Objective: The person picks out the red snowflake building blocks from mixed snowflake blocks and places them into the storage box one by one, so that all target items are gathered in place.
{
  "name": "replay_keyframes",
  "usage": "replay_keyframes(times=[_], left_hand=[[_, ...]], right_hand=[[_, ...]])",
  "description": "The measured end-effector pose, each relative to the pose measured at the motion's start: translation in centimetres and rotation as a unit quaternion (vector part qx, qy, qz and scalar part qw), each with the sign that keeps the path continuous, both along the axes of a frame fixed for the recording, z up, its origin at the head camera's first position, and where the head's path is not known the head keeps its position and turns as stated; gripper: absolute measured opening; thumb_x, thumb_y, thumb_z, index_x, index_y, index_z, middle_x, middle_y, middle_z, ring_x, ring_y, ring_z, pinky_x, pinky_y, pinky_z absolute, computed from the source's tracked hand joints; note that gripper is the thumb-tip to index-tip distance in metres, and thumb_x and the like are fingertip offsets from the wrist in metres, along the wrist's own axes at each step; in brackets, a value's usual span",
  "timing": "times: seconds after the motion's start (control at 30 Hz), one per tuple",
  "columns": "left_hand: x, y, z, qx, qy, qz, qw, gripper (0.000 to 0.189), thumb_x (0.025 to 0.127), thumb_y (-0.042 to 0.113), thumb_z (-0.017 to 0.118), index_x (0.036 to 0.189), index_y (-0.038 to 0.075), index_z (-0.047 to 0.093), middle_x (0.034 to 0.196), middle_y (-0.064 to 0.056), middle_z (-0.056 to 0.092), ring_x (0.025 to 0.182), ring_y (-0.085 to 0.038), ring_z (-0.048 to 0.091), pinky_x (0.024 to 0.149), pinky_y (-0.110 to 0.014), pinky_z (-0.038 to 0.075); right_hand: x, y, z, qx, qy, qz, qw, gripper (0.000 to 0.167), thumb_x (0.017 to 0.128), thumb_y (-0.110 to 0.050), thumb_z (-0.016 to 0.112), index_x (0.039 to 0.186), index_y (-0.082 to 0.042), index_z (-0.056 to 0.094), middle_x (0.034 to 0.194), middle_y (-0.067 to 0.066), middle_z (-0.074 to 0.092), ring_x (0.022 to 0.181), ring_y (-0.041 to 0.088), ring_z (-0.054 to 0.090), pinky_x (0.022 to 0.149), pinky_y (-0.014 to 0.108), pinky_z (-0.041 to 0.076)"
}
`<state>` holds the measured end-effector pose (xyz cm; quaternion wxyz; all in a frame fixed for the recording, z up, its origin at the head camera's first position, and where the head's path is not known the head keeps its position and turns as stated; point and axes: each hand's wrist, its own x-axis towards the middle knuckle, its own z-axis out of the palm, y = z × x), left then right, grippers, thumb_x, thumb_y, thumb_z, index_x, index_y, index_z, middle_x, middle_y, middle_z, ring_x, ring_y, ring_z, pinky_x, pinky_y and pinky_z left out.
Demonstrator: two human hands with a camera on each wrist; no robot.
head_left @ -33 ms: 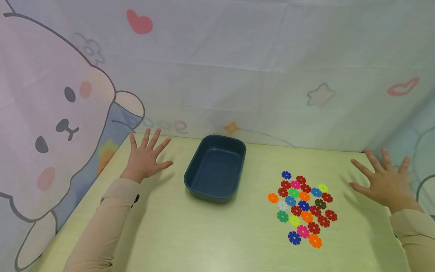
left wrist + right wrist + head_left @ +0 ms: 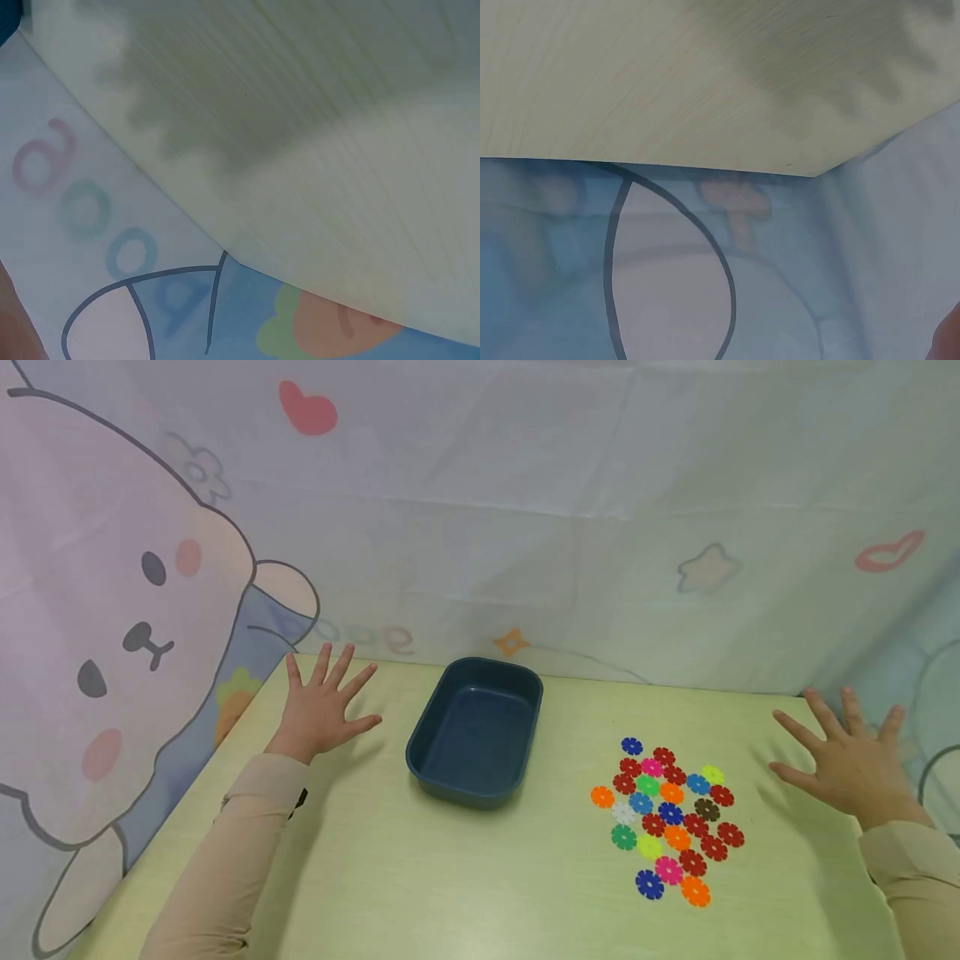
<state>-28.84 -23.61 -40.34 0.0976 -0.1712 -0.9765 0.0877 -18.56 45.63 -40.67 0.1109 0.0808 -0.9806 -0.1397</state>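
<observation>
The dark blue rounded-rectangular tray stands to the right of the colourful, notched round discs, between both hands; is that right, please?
Only the side is wrong: the head view shows the tray left of the discs, between left hand and right hand.

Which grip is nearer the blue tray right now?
Left. The left grip is just left of the blue tray; the right grip is farther off to its right, beyond the colored discs.

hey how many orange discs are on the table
4: the leftmost orange disc, the upper middle orange disc, the lower middle orange disc and the nearest orange disc. All lie right of the blue tray; none looks hidden.
</observation>
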Motion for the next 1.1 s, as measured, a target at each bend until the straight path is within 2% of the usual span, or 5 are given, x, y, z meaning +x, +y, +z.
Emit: replay_keyframes(times=[0.47, 0.63, 0.7, 0.87, 1.1], left_hand=[[0.1, 0.0, 0.6, -0.004, -0.010, -0.004, 0.9999, 0.086, 0.086, 0.075, 0.042, 0.155, 0.029, 0.019, 0.162, -0.013, 0.001, 0.147, -0.038, -0.008, 0.103, -0.072, -0.016], [0.8, 0.1, 0.7, 0.046, -0.008, -0.009, 0.9989, 0.085, 0.088, 0.071, 0.046, 0.155, 0.026, 0.021, 0.162, -0.014, 0.003, 0.147, -0.039, -0.005, 0.103, -0.072, -0.014], [1.2, 0.3, 0.6, 0.085, -0.011, -0.014, 0.9962, 0.084, 0.089, 0.068, 0.047, 0.156, 0.025, 0.019, 0.162, -0.014, 0.003, 0.147, -0.038, -0.003, 0.104, -0.073, -0.012], [2.7, 0.9, 0.0, 0.178, -0.014, -0.047, 0.9828, 0.082, 0.092, 0.061, 0.050, 0.156, 0.022, 0.018, 0.162, -0.014, 0.006, 0.147, -0.039, 0.004, 0.105, -0.074, -0.006], [4.8, 1.8, -0.5, 0.271, -0.045, -0.074, 0.9586, 0.080, 0.093, 0.054, 0.054, 0.156, 0.018, 0.019, 0.161, -0.015, 0.011, 0.147, -0.036, 0.007, 0.106, -0.073, -0.001]], right_hand=[[0.0, -1.1, 0.8, -0.019, -0.002, 0.020, 0.9996, 0.088, 0.087, -0.063, 0.054, 0.156, -0.030, 0.011, 0.161, 0.016, 0.001, 0.143, 0.048, -0.010, 0.098, 0.075, -0.017], [-0.1, -3.2, 1.4, -0.075, 0.004, 0.038, 0.9965, 0.081, 0.088, -0.060, 0.056, 0.153, -0.023, 0.026, 0.160, 0.015, 0.010, 0.145, 0.044, -0.004, 0.101, 0.078, -0.004], [-0.1, -4.1, 1.5, -0.123, 0.020, 0.061, 0.9904, 0.078, 0.087, -0.055, 0.061, 0.150, -0.020, 0.033, 0.157, 0.016, 0.020, 0.145, 0.045, 0.006, 0.101, 0.077, 0.006], [0.2, -6.2, 1.1, -0.231, 0.047, 0.129, 0.9631, 0.070, 0.082, -0.040, 0.074, 0.140, -0.011, 0.047, 0.139, 0.023, 0.042, 0.128, 0.048, 0.033, 0.093, 0.072, 0.026], [1.7, -7.3, -0.1, -0.321, -0.051, 0.123, 0.9377, 0.066, 0.083, -0.026, 0.077, 0.137, -0.003, 0.048, 0.133, 0.025, 0.044, 0.118, 0.047, 0.039, 0.089, 0.071, 0.035]])
